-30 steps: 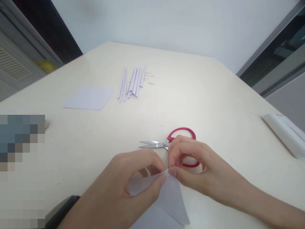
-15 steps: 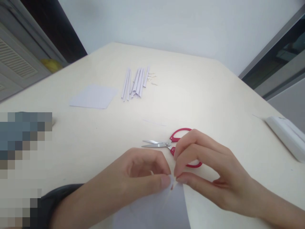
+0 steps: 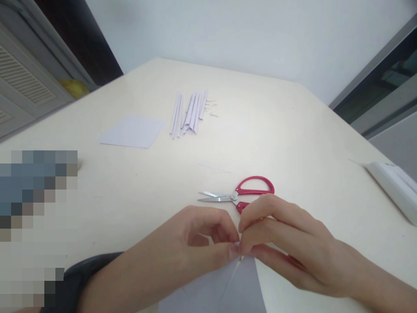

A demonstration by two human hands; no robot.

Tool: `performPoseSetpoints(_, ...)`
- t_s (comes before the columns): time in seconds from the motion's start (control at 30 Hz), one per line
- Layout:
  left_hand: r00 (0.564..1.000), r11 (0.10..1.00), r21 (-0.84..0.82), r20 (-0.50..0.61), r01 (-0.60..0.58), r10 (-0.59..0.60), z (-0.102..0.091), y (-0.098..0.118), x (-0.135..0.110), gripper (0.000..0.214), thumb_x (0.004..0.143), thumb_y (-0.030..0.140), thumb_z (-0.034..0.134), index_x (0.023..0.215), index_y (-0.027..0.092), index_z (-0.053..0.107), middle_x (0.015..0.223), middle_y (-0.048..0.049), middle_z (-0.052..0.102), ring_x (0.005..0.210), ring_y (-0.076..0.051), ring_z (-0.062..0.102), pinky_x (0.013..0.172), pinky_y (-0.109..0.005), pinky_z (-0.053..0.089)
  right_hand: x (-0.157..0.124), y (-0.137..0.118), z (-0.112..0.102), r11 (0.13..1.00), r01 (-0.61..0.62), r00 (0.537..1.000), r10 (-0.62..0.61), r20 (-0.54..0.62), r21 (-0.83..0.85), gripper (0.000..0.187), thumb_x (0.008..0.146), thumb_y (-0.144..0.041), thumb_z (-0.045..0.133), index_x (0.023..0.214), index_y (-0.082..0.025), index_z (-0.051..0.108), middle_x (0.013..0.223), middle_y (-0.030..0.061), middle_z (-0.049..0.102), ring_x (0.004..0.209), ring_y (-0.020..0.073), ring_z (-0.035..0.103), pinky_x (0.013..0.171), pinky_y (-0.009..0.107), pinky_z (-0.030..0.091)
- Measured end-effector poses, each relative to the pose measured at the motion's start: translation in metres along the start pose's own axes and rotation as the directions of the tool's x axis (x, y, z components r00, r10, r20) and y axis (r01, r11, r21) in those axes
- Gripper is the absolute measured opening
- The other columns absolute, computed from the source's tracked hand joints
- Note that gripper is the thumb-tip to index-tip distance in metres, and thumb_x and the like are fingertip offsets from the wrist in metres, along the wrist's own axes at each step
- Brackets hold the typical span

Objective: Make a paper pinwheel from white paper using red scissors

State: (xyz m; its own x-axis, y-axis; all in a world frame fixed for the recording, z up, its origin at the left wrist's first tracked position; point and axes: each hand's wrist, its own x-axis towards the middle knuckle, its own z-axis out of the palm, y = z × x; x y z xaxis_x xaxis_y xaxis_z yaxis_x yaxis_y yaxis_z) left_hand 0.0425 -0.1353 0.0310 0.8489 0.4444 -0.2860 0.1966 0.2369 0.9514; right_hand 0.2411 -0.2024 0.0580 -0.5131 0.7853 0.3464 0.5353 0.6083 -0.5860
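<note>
Low in the middle, a white sheet of paper [image 3: 247, 287] lies under my hands. My left hand [image 3: 205, 243] is closed in a pinch, thumb and forefinger gripping the corner of the paper. Right up against it, the fingertips of my right hand [image 3: 286, 243] press together at the same corner, on a thin pale string [image 3: 230, 280] that trails down over the sheet. The fingers hide most of what is pinched. Just beyond the hands lie scissors [image 3: 233, 197] with red handles, blades slightly apart and pointing left; my right hand covers part of the lower handle loop.
Several white paper rolls [image 3: 192, 114] lie farther back, with short twisted bits [image 3: 213, 115] beside them. Left of them is a flat stack of paper [image 3: 133, 131]. A thin paper strip [image 3: 215, 168] lies beyond the scissors. A white box-like object [image 3: 392, 189] is at the right edge.
My right hand has moved slightly down and in, closing the small gap to my left fingertips. More of the scissors' upper handle shows. The view has shifted a little.
</note>
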Motion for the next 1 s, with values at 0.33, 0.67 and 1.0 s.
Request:
performPoseSetpoints(0.33, 0.999, 0.999, -0.006, -0.026, -0.037, 0.037, -0.0002, 0.0022, 0.0008, 0.012, 0.08, 0.01, 0.056, 0.077, 0.02, 0.061, 0.076, 0.0037, 0.06, 0.074, -0.014, 0.058, 0.067, -0.023, 0.045, -0.0079, 0.0069, 0.0071, 0.997, 0.023, 0.999, -0.026, -0.046, -0.071, 0.015, 0.097, -0.012, 0.049, 0.095, -0.023, 0.06, 0.089, 0.0047, 0.066, 0.076, 0.0155, 0.064, 0.065, 0.026, 0.052)
performPoseSetpoints(0.67, 0.999, 0.999, 0.054, -0.052, 0.0, 0.003, -0.0012, 0.0004, -0.0014, 0.014, 0.081, 0.009, 0.059, 0.074, 0.021, 0.064, 0.074, 0.0057, 0.063, 0.074, -0.012, 0.058, 0.068, -0.019, 0.044, -0.0024, -0.0006, 0.0026, 0.984, 0.058, 0.996, -0.069, -0.062, -0.17, 0.02, 0.098, -0.01, 0.048, 0.088, -0.016, 0.064, 0.086, 0.0057, 0.069, 0.076, 0.0138, 0.066, 0.066, 0.023, 0.055)
performPoseSetpoints(1.0, 0.995, 0.991, 0.124, -0.079, -0.045, 0.055, 0.0005, 0.0046, -0.0016, 0.014, 0.084, 0.013, 0.058, 0.076, 0.022, 0.064, 0.075, 0.0062, 0.065, 0.074, -0.012, 0.061, 0.068, -0.017, 0.047, -0.0033, -0.0009, 0.0033, 0.985, 0.057, 0.994, -0.071, -0.078, -0.162, 0.017, 0.094, -0.007, 0.053, 0.085, -0.014, 0.065, 0.086, 0.0061, 0.069, 0.075, 0.0145, 0.066, 0.064, 0.025, 0.055)
